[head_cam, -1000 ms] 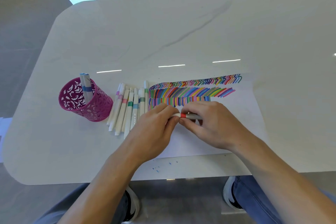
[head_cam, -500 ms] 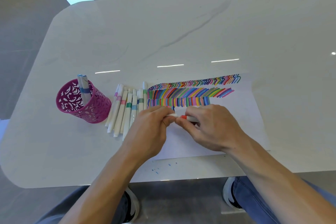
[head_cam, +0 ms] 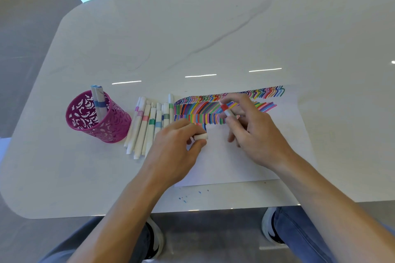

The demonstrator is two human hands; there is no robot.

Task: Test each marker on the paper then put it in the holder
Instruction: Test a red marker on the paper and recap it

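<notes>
Head view, item by item.

Right hand (head_cam: 256,134): is pinching a red-banded marker (head_cam: 226,110) between curled fingers; the red end is pointing up and away from the person, over the coloured strokes (head_cam: 198,111). Whether any tip is touching the sheet cannot be told.

Left hand (head_cam: 177,149): is gripping a short white cap (head_cam: 201,136) between thumb and forefinger, just beside the lowest row of strokes.

Paper (head_cam: 235,164): is lying flat under both hands. Strokes are filling its far band; the near half is showing bare white. Its near edge is running close to the table's front edge, and its right edge is leaving wide bare tabletop beyond.

Row of capped markers (head_cam: 147,128): is lying side by side just left of the paper, touching one another, between paper and holder.

Magenta cut-out holder (head_cam: 111,132): is standing upright left of the row, near it, holding two blue-banded markers (head_cam: 98,102) that are leaning against its far rim.

White marble-look table (head_cam: 213,34): is offering broad open surface behind and to the right; rounded corners are showing at the left.

Blue ink specks (head_cam: 184,198): are dotting the table by its front edge.
</notes>
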